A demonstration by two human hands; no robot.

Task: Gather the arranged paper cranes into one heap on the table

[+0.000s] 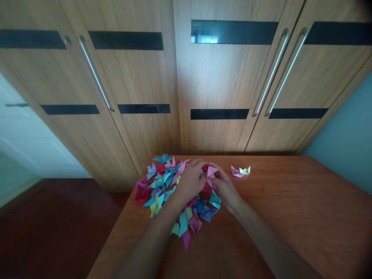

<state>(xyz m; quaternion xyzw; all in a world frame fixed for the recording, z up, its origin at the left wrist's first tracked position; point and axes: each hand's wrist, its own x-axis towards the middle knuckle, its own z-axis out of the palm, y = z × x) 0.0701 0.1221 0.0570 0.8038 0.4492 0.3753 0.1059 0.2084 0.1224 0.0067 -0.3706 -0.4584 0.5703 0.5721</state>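
Note:
A pile of folded paper origami pieces [164, 180] in pink, red, blue, turquoise and yellow lies on the wooden table, several shaped like cranes. My left hand [192, 181] reaches over the right side of the pile with its fingers curled; what they hold, if anything, is hidden. Close beside it, my right hand [225, 186] is closed around a pink origami crane [211, 174]. Red paper shows just below and behind that crane, between the two hands. Near my wrists lie a turquoise piece [215, 199] and a blue piece [208, 213].
Right of my hands, a pink origami piece [237, 172] and a pale yellow one [245, 170] sit together on the table [290, 201]. Wooden cupboard doors [221, 77] with long metal handles rise behind the table. Dark floor [58, 224] lies beyond its left edge.

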